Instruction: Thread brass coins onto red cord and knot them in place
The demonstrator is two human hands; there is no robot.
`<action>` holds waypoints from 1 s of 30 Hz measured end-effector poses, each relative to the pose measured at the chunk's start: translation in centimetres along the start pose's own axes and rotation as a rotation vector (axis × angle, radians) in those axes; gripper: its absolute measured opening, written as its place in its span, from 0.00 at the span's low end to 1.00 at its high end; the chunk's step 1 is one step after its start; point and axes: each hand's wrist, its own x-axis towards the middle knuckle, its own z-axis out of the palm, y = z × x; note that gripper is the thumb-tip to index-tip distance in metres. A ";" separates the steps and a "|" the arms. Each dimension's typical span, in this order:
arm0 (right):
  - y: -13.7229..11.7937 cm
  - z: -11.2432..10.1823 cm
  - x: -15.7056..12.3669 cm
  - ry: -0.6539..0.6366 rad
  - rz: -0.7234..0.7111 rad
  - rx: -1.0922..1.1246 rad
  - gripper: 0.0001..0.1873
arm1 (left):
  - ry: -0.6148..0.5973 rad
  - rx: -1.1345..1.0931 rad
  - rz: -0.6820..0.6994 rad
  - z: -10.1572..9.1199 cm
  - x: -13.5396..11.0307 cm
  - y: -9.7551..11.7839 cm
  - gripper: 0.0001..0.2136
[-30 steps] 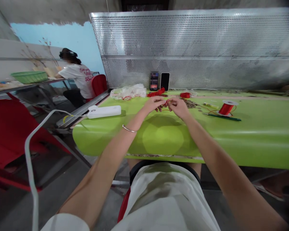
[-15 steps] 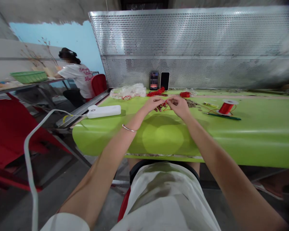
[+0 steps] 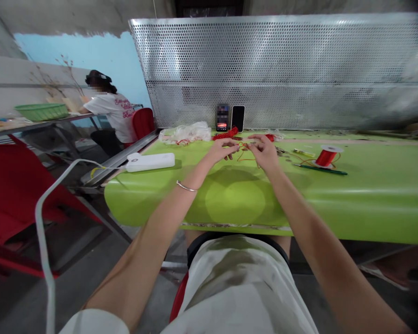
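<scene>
A thin red cord (image 3: 243, 145) stretches between my two hands above the green table, with a small loop in it and a loose strand hanging below. My left hand (image 3: 224, 149) pinches one side of the cord between thumb and fingertips. On the other side, my right hand (image 3: 264, 149) has its thumb and fingers pressed together on the cord. A bundle of red cord (image 3: 226, 134) lies just behind my hands. To the right stands a spool of red thread (image 3: 325, 157), and a dark green pen-like tool (image 3: 320, 170) rests in front of it.
Two phones (image 3: 238, 118) lean against a perforated metal panel (image 3: 282, 69). A white power bank (image 3: 150, 162) with a cable and a clear plastic bag (image 3: 191, 132) lie on the left of the green table (image 3: 376, 185). Another person (image 3: 107, 109) sits at a table far left.
My right hand has moved slightly right, away from my left, and turned a little. The cord between them now shows as a wider loop with a strand hanging down.
</scene>
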 end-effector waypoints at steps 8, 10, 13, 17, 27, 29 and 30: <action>0.2 -0.2 -0.3 0.031 0.019 0.003 0.11 | 0.236 -0.027 0.026 -0.1 0.4 0.0 0.04; 0.3 -0.2 -0.3 0.017 0.040 0.009 0.10 | 0.231 -0.014 0.019 -0.1 0.4 0.0 0.04; 0.6 0.0 -0.2 -0.023 0.055 0.009 0.12 | 0.164 0.017 0.031 -0.1 0.3 -0.3 0.04; 0.8 0.3 -0.1 -0.115 0.108 0.028 0.13 | 0.038 0.044 0.083 0.0 0.4 -1.0 0.09; 0.4 0.4 -0.2 -0.236 0.269 0.275 0.09 | -0.055 0.083 0.121 0.1 0.5 -1.3 0.12; 0.5 0.4 -0.1 -0.247 0.278 0.289 0.09 | -0.046 0.088 0.110 0.1 0.5 -1.2 0.13; 0.5 0.3 -0.1 -0.250 0.281 0.297 0.10 | -0.044 0.090 0.106 0.1 0.5 -1.1 0.13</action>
